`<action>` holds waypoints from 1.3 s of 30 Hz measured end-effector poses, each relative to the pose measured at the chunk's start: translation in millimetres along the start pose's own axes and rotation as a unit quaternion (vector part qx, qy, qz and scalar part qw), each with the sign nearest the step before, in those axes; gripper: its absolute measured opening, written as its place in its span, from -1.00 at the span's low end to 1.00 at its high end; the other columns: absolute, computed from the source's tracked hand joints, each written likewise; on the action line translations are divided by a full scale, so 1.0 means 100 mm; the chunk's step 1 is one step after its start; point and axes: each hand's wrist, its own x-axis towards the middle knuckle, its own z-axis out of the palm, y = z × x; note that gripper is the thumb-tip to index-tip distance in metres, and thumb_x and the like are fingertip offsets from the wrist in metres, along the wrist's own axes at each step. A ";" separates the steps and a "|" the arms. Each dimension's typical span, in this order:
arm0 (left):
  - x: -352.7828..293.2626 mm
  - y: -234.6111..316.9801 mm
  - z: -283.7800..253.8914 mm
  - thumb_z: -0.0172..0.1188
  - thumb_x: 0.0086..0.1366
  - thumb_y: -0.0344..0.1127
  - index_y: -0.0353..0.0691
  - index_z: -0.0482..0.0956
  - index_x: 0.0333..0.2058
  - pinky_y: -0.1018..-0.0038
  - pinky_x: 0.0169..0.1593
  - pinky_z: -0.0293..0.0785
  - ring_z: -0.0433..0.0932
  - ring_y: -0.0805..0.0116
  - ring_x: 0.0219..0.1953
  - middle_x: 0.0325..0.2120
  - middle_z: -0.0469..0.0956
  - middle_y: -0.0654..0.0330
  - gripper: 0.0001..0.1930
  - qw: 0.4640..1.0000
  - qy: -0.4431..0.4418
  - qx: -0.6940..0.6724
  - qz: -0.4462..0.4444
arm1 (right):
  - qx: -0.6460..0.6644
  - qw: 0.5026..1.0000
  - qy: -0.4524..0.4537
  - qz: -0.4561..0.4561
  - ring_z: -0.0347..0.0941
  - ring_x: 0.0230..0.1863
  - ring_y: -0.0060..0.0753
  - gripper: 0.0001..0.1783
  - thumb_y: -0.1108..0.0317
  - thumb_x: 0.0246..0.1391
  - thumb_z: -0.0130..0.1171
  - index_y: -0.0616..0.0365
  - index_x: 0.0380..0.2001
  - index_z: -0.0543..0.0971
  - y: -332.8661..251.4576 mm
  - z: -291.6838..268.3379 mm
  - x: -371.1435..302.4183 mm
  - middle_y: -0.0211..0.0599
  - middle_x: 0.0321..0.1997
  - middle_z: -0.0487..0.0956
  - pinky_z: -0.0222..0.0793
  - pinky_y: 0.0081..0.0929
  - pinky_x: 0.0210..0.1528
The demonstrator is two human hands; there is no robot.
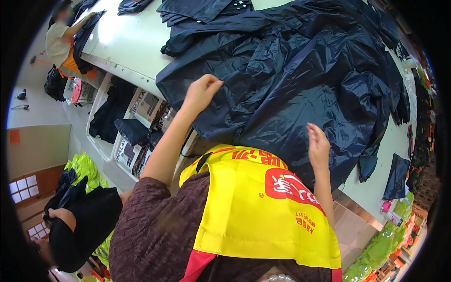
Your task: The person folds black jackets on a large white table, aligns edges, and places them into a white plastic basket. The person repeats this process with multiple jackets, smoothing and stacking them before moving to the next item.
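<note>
A large dark navy garment (282, 89) of thin, shiny fabric lies spread and wrinkled over the table in front of me; its exact kind I cannot tell. My left hand (203, 93) is over the garment's left part, fingers curled in with the tips together. Whether a bit of fabric is between them does not show. Over the near right part is my right hand (318, 146), its fingers stretched out and holding nothing.
Folded dark garments (197, 10) lie at the table's (141, 47) far side. White crates (105, 145) with dark cloth and printed packages stand at left. A bottle with a pink cap (391, 215) is at the right edge. Two people (58, 40) (82, 225) are at left.
</note>
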 end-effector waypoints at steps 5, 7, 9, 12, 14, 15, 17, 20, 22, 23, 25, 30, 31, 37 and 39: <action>-0.12 -0.37 0.63 0.29 0.00 -0.01 -0.12 0.32 0.12 0.21 0.12 0.19 0.21 -0.06 0.15 0.09 0.26 -0.11 -0.30 0.937 0.052 0.286 0.193 | -0.134 0.941 -0.106 -0.293 0.22 0.18 -0.08 -0.58 0.48 -0.03 0.10 0.08 -0.01 0.46 -0.46 0.72 0.30 -0.14 0.12 0.38 0.17 -0.27 0.17; -0.31 -0.35 0.81 0.25 0.04 -0.06 -0.08 0.31 0.13 0.10 0.17 0.04 0.14 -0.03 0.19 0.10 0.23 -0.10 -0.34 0.928 0.093 0.304 0.194 | -0.213 0.913 -0.124 -0.325 0.16 0.22 -0.06 -0.55 0.41 -0.01 0.12 0.07 0.02 0.43 -0.43 0.92 0.35 -0.16 0.15 0.36 0.05 -0.06 0.22; -0.47 -0.29 0.78 0.25 0.05 -0.12 -0.09 0.35 0.09 0.11 0.14 0.09 0.17 -0.03 0.18 0.11 0.23 -0.10 -0.40 0.935 0.027 0.281 0.216 | -0.246 0.897 -0.121 -0.347 0.21 0.17 -0.11 -0.60 0.38 0.00 0.10 0.08 -0.03 0.44 -0.34 1.03 0.45 -0.19 0.06 0.40 0.04 -0.01 0.20; -0.56 -0.36 0.73 0.22 0.07 -0.29 -0.18 0.55 -0.16 0.22 0.08 0.25 0.35 0.04 0.05 -0.02 0.39 -0.07 -0.68 0.949 0.018 0.181 0.259 | -0.188 0.930 -0.088 -0.302 0.32 -0.07 -0.19 -0.78 0.41 -0.04 0.08 0.08 -0.25 0.47 0.04 1.02 0.53 -0.28 -0.23 0.45 0.14 -0.09 0.07; -0.37 -0.28 0.45 0.21 0.07 -0.32 -0.22 0.56 -0.21 0.27 0.08 0.27 0.39 0.07 0.00 -0.08 0.44 -0.05 -0.72 0.969 0.094 0.090 0.212 | -0.147 0.941 -0.092 -0.291 0.33 -0.15 -0.13 -0.82 0.46 -0.08 0.06 0.13 -0.31 0.47 0.10 0.88 0.47 -0.24 -0.32 0.45 0.20 -0.23 -0.03; -0.24 -0.22 0.28 0.21 0.07 -0.34 -0.25 0.56 -0.23 0.30 0.07 0.28 0.42 0.08 -0.02 -0.10 0.46 -0.05 -0.74 0.972 0.131 0.043 0.189 | -0.131 0.945 -0.092 -0.284 0.32 -0.13 -0.10 -0.81 0.48 -0.07 0.04 0.15 -0.30 0.46 0.13 0.84 0.42 -0.21 -0.29 0.44 0.20 -0.25 -0.01; 0.12 -0.23 -0.14 0.21 0.09 -0.33 -0.35 0.48 -0.13 0.28 0.07 0.28 0.43 0.01 -0.05 -0.13 0.49 -0.04 -0.64 0.919 0.339 0.106 0.172 | -0.125 0.954 -0.091 -0.256 0.32 -0.11 -0.08 -0.79 0.49 -0.06 0.02 0.17 -0.27 0.46 0.09 0.79 0.34 -0.17 -0.26 0.44 0.20 -0.25 0.01; 0.87 -1.01 -0.66 0.30 0.00 0.03 -0.46 0.33 0.02 0.19 0.16 0.17 0.26 -0.11 0.10 0.07 0.25 -0.25 -0.25 0.861 0.477 0.085 -0.158 | -0.109 0.959 -0.105 -0.238 0.31 -0.08 -0.07 -0.76 0.53 -0.05 0.01 0.19 -0.24 0.47 0.03 0.80 0.34 -0.16 -0.23 0.44 0.20 -0.27 0.04; 1.07 -1.27 -0.91 0.32 0.00 -0.08 -0.49 0.47 -0.15 0.35 -0.08 0.36 0.46 0.12 -0.17 -0.24 0.49 -0.10 -0.42 0.913 0.361 -0.060 -0.182 | -0.076 0.966 -0.131 -0.212 0.31 -0.07 -0.06 -0.75 0.54 -0.06 0.01 0.20 -0.23 0.47 0.04 0.80 0.39 -0.15 -0.23 0.45 0.20 -0.28 0.05; 1.12 -1.19 -0.96 0.32 0.01 -0.13 -0.47 0.53 -0.24 0.43 -0.19 0.41 0.51 0.25 -0.30 -0.38 0.54 0.00 -0.52 0.935 0.270 -0.170 -0.154 | -0.062 0.970 -0.137 -0.192 0.31 -0.06 -0.05 -0.75 0.54 -0.06 0.01 0.21 -0.23 0.47 0.04 0.77 0.40 -0.15 -0.22 0.45 0.20 -0.29 0.05; 1.12 -1.01 -0.83 0.31 0.04 -0.18 -0.41 0.55 -0.35 0.52 -0.30 0.39 0.49 0.39 -0.43 -0.52 0.52 0.11 -0.64 0.945 0.310 -0.099 -0.038 | -0.025 0.983 -0.121 -0.135 0.41 -0.16 -0.24 -0.80 0.47 0.07 0.01 0.24 -0.20 0.48 0.00 0.70 0.45 -0.19 -0.23 0.50 0.30 -0.42 -0.08; 0.20 0.34 -0.18 0.34 -0.10 -0.57 -0.31 0.42 -0.58 0.49 -0.34 0.37 0.46 0.30 -0.39 -0.43 0.48 0.10 -0.79 0.892 0.352 -0.055 0.277 | 0.269 0.960 -0.047 0.065 0.41 -0.26 -0.62 -0.74 0.28 0.21 -0.03 0.22 -0.17 0.51 -0.46 0.38 0.56 -0.37 -0.19 0.54 0.31 -0.67 -0.23; -0.04 0.49 -0.06 0.36 -0.18 -0.60 -0.28 0.41 -0.59 0.49 -0.36 0.36 0.46 0.26 -0.40 -0.42 0.48 0.09 -0.76 0.898 0.308 -0.046 0.311 | 0.320 0.945 -0.034 0.058 0.41 -0.25 -0.64 -0.73 0.27 0.22 -0.03 0.22 -0.16 0.51 -0.55 0.32 0.60 -0.38 -0.18 0.54 0.30 -0.70 -0.23; -0.68 0.74 0.57 0.38 -0.18 -0.47 -0.08 0.55 -0.52 0.47 -0.40 0.23 0.33 0.28 -0.42 -0.39 0.45 0.19 -0.79 0.864 0.162 0.030 0.476 | 0.370 0.926 -0.029 0.060 0.36 -0.32 -0.67 -0.69 0.14 0.24 -0.05 0.16 -0.23 0.52 -0.83 0.19 0.72 -0.50 -0.36 0.46 0.26 -0.70 -0.22; -0.72 0.65 0.63 0.36 -0.07 -0.36 -0.03 0.59 -0.48 0.47 -0.34 0.27 0.35 0.31 -0.36 -0.39 0.45 0.19 -0.86 0.835 0.152 0.089 0.521 | 0.423 0.902 -0.022 0.088 0.40 -0.34 -0.61 -0.64 0.05 0.21 -0.03 0.13 -0.30 0.52 -0.73 0.17 0.64 -0.51 -0.42 0.47 0.31 -0.63 -0.19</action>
